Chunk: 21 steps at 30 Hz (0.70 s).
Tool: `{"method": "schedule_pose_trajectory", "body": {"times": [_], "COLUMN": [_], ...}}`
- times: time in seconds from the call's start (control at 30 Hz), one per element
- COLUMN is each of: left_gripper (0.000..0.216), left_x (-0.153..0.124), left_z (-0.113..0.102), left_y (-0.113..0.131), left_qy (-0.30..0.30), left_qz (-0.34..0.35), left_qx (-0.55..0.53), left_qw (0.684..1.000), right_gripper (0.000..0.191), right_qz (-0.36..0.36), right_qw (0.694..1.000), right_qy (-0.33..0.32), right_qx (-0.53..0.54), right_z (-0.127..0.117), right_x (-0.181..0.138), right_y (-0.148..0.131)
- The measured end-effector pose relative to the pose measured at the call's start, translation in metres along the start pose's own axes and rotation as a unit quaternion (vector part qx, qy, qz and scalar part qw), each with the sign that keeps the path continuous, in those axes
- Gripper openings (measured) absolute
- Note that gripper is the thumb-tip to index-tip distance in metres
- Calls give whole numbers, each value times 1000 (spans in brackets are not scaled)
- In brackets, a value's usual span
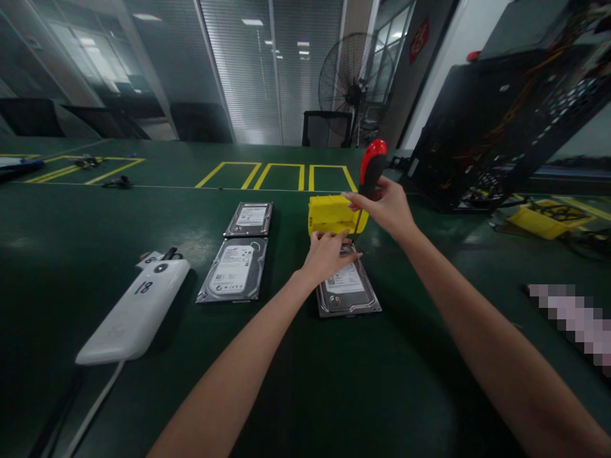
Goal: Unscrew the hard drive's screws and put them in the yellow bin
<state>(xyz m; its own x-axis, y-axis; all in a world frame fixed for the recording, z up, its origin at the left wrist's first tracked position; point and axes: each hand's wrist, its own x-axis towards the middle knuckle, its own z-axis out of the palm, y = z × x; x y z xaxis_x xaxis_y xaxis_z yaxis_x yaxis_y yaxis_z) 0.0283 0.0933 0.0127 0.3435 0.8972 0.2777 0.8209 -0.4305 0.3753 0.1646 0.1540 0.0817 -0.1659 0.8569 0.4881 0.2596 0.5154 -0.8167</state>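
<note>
A screwdriver (373, 166) with a red and black handle stands nearly upright in my right hand (389, 207), whose fingers are closed around the lower handle. Its shaft points down at the far end of a hard drive (350, 294) with a white label. My left hand (329, 254) lies over that far end, fingers bent close to the shaft; whether they pinch anything cannot be made out. The screwdriver's tip is hidden by the left hand. Just behind the hands sits a yellow plastic bin (329, 213).
Two more hard drives, a nearer one (233, 268) and a farther one (250, 219), lie left of my hands. A white power bank (136, 312) with a cable is at the left. An open computer case (449, 140) and a yellow tray (548, 219) stand at the right.
</note>
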Motion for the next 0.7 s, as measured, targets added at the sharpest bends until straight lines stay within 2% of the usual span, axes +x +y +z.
{"method": "schedule_pose_trajectory", "body": {"times": [0.27,0.4,0.47,0.53,0.7], "left_gripper": [53,50,51,52,53], "left_x": [0,-1,-2,-2,-2], "left_z": [1,1,1,0,-2], "left_y": [-2,-3,-2,-2,-1], "left_qy": [2,7,4,-5,-13], "left_qz": [3,13,16,13,7], "left_qx": [-12,-10,-3,9,8], "left_qw": [1000,1000,1000,1000,1000], "right_gripper": [25,23,33,44,52], "right_qz": [-21,26,35,22,-20], "right_qw": [993,999,994,990,987], "right_qy": [53,29,40,50,30], "right_qx": [-100,28,96,131,156], "right_z": [-4,-3,-3,-4,-8], "right_x": [-2,2,4,6,7], "right_y": [-2,2,3,3,0]}}
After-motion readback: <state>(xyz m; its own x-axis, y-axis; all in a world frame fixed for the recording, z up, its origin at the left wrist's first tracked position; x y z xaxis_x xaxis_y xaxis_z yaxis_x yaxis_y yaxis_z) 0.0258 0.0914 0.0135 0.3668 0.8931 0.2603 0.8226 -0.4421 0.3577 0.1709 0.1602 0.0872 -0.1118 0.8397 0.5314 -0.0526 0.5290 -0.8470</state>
